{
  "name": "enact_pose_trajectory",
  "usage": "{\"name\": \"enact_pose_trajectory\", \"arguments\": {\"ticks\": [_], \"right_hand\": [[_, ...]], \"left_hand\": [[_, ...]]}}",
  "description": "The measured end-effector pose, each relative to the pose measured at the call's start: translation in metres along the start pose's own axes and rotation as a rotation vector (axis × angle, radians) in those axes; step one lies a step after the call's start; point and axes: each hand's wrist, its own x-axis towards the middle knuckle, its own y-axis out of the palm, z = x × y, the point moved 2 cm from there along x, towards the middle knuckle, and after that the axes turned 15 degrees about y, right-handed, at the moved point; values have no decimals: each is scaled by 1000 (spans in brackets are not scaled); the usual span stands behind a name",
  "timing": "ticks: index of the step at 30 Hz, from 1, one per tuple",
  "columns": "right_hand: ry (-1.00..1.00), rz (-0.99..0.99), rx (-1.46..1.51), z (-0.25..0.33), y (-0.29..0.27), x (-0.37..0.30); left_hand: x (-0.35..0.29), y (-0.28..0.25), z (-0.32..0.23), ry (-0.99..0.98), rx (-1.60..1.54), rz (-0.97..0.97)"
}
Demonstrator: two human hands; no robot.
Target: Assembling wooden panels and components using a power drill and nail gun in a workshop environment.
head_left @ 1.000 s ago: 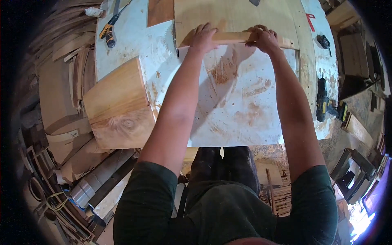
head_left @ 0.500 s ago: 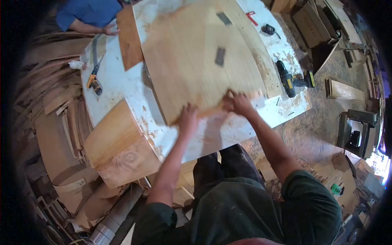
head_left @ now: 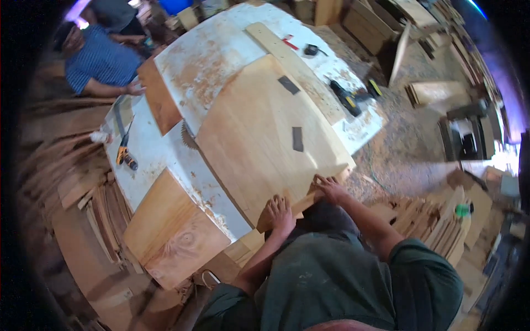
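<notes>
A wide pale wooden board [head_left: 243, 129] with two dark grey patches lies on the white, sawdust-dusted table [head_left: 196, 69]. Its near end, edged by a light wooden strip, is close to my body. My left hand [head_left: 280, 215] holds that end at its left corner, fingers over the top. Farther right along the same edge, my right hand [head_left: 330, 190] grips with bent fingers; its thumb is hidden. Beside the board's left edge, a toothed circular saw blade [head_left: 189, 137] sticks up from the table. A long wooden straightedge [head_left: 301, 66] runs along the board's right side.
An orange-brown panel [head_left: 160, 102] lies at the far left, near another person's hand [head_left: 134, 88]. A yellow-black tool [head_left: 126, 156] and a brown wood panel [head_left: 176, 229] are on the left. A cordless drill [head_left: 346, 98] and tape measure [head_left: 312, 50] lie right. Scrap wood [head_left: 433, 220] covers the floor.
The board has come toward me with both hands on its near end. The saw blade and more of the far tabletop now show. My view has shifted, and more of the other person is visible.
</notes>
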Motion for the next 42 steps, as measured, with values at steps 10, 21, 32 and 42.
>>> {"name": "enact_pose_trajectory", "arguments": {"ticks": [10,21,32,42], "right_hand": [[50,114,282,-64,-72,-77],[574,450,689,-337,-76,-127],[120,158,394,-485,-202,-14],[-95,246,524,-505,-294,104]], "left_hand": [[95,-9,-57,268,-242,-7],[203,-7,-81,-147,-464,-432],[378,28,-128,-459,-48,-478],[391,84,-160,-572,-92,-612]]}}
